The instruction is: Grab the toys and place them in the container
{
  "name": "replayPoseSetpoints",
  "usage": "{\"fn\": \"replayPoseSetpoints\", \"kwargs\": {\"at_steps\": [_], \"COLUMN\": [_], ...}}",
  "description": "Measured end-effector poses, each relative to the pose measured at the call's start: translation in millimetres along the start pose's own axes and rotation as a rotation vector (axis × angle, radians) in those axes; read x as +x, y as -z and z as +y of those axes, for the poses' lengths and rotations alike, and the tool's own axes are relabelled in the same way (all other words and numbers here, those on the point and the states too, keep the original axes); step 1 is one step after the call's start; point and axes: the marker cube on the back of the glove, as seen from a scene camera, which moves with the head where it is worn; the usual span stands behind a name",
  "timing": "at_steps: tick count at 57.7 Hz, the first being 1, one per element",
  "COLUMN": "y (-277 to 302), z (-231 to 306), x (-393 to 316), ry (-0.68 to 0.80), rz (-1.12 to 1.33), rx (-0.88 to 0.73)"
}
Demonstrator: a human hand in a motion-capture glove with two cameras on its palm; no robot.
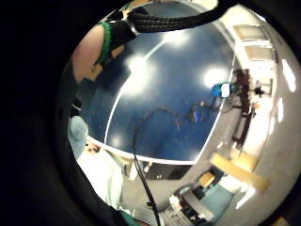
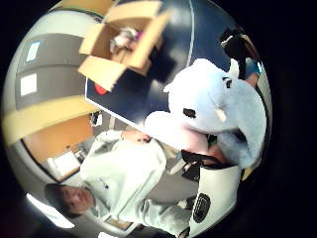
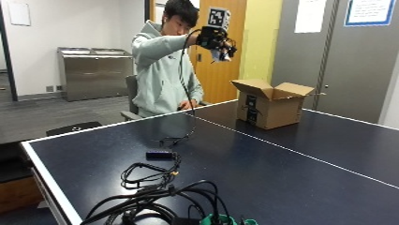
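A: Toy status?
B: Plush toy, pale blue and white with dark eyes, close against the palm in the thumb-side palm view. In the outside view, visible only as a small pale shape under the raised glove.

A: Hand state?
B: Right hand, black-gloved, raised high at head level, fingers curled round the plush toy. Held in the air, well above the table, short of the box.

A: Container position?
B: Cardboard box, flaps open, upright on the far part of the table, just beyond the white centre line. Seen from above in the thumb-side palm view, with at least one item already inside; kind not discernible.

A: Supporting surface?
B: Dark blue table with white edge lines and a white centre line. Same surface fills the little-finger-side palm view.

A: Other items on the table?
B: Black cables, coiled and tangled near the front corner. Small black block just beyond the coils.

A: Other hand?
B: Bare left hand, low at the far table edge, beside the person's body. Contents, if any, not discernible.
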Motion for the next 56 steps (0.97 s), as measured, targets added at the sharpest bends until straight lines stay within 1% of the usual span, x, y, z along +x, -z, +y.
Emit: {"fn": "replayPoseSetpoints", "kwargs": {"at_steps": [1,2,5,6,9,13,16,18,22,24,26,28,30,33,36,39,40,43,44,49,51,52,56], "y": [6.7,12.5,25.5,29.7,42.9,46.4,45.5,40.9,24.3,14.8,7.8,-0.4,-11.3,-26.5,-36.6,-44.2,-45.2,-46.0,-46.9,-56.8,-59.8,-60.9,-63.4], "z": [-7.0,-15.6,-45.2,-54.8,-79.2,-117.2,-143.5,-157.1,-177.4,-189.9,-196.9,-200.8,-205.1,-210.3,-209.2,-207.9,-206.3,-196.5,-192.6,-173.3,-161.4,-154.1,-129.9], "x": [-12.3,-21.8,-35.7,-40.1,-66.2,-79.3,-101.7,-95.1,-63.4,-77.0,-93.3,-103.9,-106.2,-98.0,-94.4,-87.4,-89.7,-104.0,-105.4,-91.4,-86.4,-87.5,-103.3], "ry": [0.028,0.01,-0.117,-0.13,-0.057,-0.139,-0.102,-0.106,-0.132,-0.126,-0.056,0.018,0.03,-0.046,-0.054,-0.133,-0.124,-0.037,-0.035,-0.157,-0.184,-0.172,-0.038], "rz": [-0.012,-0.007,0.07,0.079,-0.025,0.016,-0.077,-0.077,0.03,0.03,-0.045,-0.099,-0.076,-0.012,0.008,0.086,0.07,-0.039,-0.043,0.133,0.148,0.121,-0.066], "rx": [0.025,0.048,0.113,0.136,0.198,0.264,0.307,0.321,0.33,0.335,0.341,0.345,0.345,0.341,0.336,0.345,0.354,0.375,0.379,0.402,0.411,0.417,0.431]}}
